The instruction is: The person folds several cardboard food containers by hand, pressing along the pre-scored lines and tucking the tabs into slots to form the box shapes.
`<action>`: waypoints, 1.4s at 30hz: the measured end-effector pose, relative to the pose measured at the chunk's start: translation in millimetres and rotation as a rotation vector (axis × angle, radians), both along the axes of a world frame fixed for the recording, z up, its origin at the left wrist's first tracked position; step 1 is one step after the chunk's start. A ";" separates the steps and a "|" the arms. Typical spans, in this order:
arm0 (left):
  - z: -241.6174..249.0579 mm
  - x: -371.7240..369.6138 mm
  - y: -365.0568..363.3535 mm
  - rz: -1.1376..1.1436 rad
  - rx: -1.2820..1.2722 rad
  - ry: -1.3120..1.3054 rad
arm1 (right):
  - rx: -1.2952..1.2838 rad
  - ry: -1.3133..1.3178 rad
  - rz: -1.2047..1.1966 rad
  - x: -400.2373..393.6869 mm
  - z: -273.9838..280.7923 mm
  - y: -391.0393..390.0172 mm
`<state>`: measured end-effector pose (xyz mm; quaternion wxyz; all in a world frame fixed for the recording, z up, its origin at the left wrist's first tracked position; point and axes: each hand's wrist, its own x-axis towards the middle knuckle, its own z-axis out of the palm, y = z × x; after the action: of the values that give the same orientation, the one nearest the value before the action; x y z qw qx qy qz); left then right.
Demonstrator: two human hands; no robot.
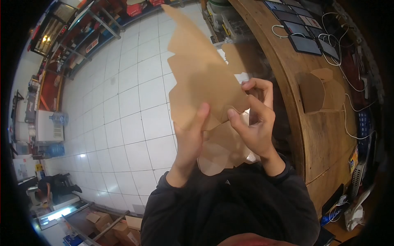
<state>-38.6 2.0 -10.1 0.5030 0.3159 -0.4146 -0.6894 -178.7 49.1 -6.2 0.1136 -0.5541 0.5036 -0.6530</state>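
Note:
In front of my chest I hold a partly unfolded brown cardboard box blank [201,78] with notched, angled flaps. My left hand [191,131] grips its lower left side, thumb on the front and fingers hidden behind. On the right, my right hand [260,119] pinches a small tab near the blank's right edge between thumb and curled fingers. A lower panel [223,147], shinier in places, hangs bent beneath both hands, close to my dark sweater.
A folded brown box [322,90] stands on the wooden table [287,74] to my right. Several phones or tablets [303,43] with white cables lie farther along it. Metal shelving [98,24] stands across the tiled floor. Cardboard boxes [111,225] sit on a rack at lower left.

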 end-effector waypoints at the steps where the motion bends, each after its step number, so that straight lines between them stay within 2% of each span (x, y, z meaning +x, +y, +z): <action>1: -1.2 1.5 0.9 0.000 -0.001 0.000 | 0.116 -0.019 0.034 -1.9 2.8 2.3; 2: -2.0 3.3 2.3 0.018 -0.158 -0.073 | 0.231 -0.038 0.069 -4.1 5.6 4.6; 3: -3.1 5.4 3.0 0.038 -0.314 -0.147 | 0.230 -0.038 0.070 -7.2 9.5 7.2; 4: -5.9 9.0 0.6 0.043 -0.316 -0.147 | 0.284 0.011 0.108 -10.4 13.7 9.3; 6: -12.7 14.1 -7.2 -0.098 -0.707 -0.278 | 0.342 0.059 0.148 -10.2 15.2 9.1; 10: -14.1 3.5 -4.8 -0.174 -0.574 -0.091 | 0.276 0.041 0.123 -11.6 8.6 3.2; 12: -7.9 4.7 6.0 -0.138 -0.131 -0.027 | 0.238 0.070 0.142 -14.8 4.3 0.8; 14: -20.3 12.0 5.1 -0.156 -0.172 -0.069 | 0.242 -0.601 0.460 -16.8 1.1 -1.7; 15: -24.4 14.6 4.4 -0.180 -0.213 -0.112 | 0.244 -0.600 0.461 -17.6 -4.8 -3.7; 16: -22.9 15.4 5.0 -0.179 -0.213 -0.111 | 0.217 -0.545 0.461 -18.5 -13.6 -6.0; 18: -18.2 16.6 8.3 -0.229 -0.479 -0.344 | 0.192 -0.495 0.459 -19.3 -24.8 -8.0; 19: -20.3 17.9 10.1 -0.191 -0.527 -0.442 | 0.178 -0.475 0.418 -18.3 -28.1 -8.8; 21: -20.4 19.7 5.6 -0.167 -0.526 -0.457 | 0.165 -0.454 0.383 -13.9 -29.2 -7.8; 23: -16.3 20.8 4.1 -0.146 -0.529 -0.470 | 0.070 0.108 0.031 -9.2 -28.5 -3.4; 24: -9.2 20.2 4.8 -0.175 -0.312 -0.315 | 0.068 0.108 0.031 -11.1 -26.8 -4.0; 25: -5.3 20.2 4.8 -0.202 -0.095 -0.161 | -0.111 0.399 -0.005 -14.4 -24.6 -4.5; 26: -5.5 22.3 2.7 -0.202 -0.095 -0.163 | -0.291 0.688 -0.042 -17.6 -23.9 -4.5; 27: -6.0 25.7 -1.3 -0.247 0.010 -0.114 | -0.291 0.715 0.095 -21.9 -25.3 -3.7; 29: 0.7 29.3 -3.7 -0.354 0.272 0.056 | -0.331 0.798 0.109 -24.7 -24.6 -5.6; 30: 0.1 29.8 -2.2 -0.351 0.272 0.057 | -0.372 0.881 0.123 -25.7 -24.5 -6.9; 32: -2.3 30.9 1.7 -0.428 0.339 0.026 | -0.442 0.863 0.176 -25.9 -31.3 -8.5; 35: -7.7 32.1 4.2 -0.411 0.335 -0.003 | -0.529 0.810 0.182 -21.6 -37.3 -6.4; 38: -12.1 35.7 1.6 -0.375 0.195 -0.068 | -0.397 0.720 0.236 -18.2 -30.8 -10.4; 39: -11.8 37.5 1.0 -0.377 0.194 -0.067 | -0.325 0.564 0.319 -19.7 -29.5 -12.0; 40: -11.6 39.7 0.5 -0.397 0.068 -0.197 | -0.249 0.406 0.397 -20.9 -26.6 -12.2; 41: -11.6 41.4 0.4 -0.414 -0.059 -0.327 | -0.246 0.408 0.393 -19.5 -17.5 -12.4; 42: -10.5 42.2 1.2 -0.418 -0.058 -0.325 | -0.137 0.275 0.174 -15.2 -1.1 -13.8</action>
<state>3.6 3.2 -20.6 0.2853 0.3153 -0.5657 -0.7065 -193.9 35.3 -7.3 0.0618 -0.6862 0.4188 -0.5915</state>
